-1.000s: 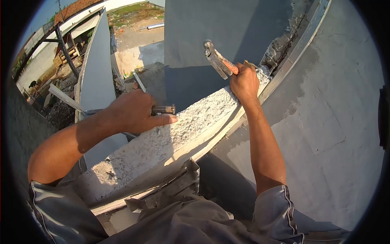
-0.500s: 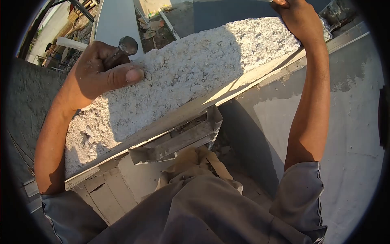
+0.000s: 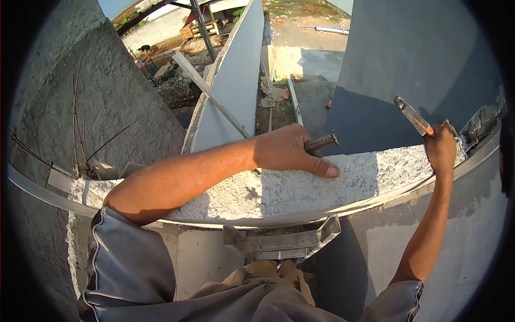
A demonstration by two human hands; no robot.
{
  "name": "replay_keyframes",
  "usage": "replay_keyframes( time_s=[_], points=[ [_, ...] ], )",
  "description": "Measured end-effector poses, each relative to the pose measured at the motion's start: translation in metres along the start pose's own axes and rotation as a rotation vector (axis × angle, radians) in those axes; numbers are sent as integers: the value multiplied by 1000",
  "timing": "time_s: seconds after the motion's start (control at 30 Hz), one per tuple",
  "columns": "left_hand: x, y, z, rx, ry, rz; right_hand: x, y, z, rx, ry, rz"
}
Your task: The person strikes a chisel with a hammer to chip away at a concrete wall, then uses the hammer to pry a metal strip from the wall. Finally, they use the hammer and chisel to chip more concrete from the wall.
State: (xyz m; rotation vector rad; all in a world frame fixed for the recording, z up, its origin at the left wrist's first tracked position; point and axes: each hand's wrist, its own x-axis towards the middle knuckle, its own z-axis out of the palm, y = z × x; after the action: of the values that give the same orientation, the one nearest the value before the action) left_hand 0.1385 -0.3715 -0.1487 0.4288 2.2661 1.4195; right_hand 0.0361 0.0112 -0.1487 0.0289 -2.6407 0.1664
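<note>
My left hand [image 3: 281,150] is closed around a metal chisel [image 3: 324,141], its blunt end sticking out past the thumb. That hand lies against the rough top of a pale concrete wall [image 3: 300,188], and the chisel's other end is hidden. Farther right, my right hand [image 3: 442,149] grips what looks like a hammer [image 3: 414,115]. Its worn shaft slants up and left to a rounded metal end, while the palm hides the rest. The right hand is at the wall top's right end.
Below the wall top is a metal channel-shaped frame [image 3: 279,244]. A tall grey wall [image 3: 397,53] rises beyond on the right, and a rough cement wall [image 3: 86,96] on the left. A leaning plank [image 3: 209,91] and thin bare rods [image 3: 78,118] stand behind.
The view has tilted up and shifted. My left hand, with the chisel, has swung to the right along the wall top; more of the hammer in my right hand now shows.
</note>
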Motion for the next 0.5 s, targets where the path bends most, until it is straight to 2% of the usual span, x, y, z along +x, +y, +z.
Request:
replay_keyframes(
  time_s=[0.27,0.5],
  points=[
    [-2,4,-2,5,-69,-33,-1,1,1,10,41,-27],
    [3,-9,0,9,-29,115,-1,0,1,-15,39,-16]
  ],
)
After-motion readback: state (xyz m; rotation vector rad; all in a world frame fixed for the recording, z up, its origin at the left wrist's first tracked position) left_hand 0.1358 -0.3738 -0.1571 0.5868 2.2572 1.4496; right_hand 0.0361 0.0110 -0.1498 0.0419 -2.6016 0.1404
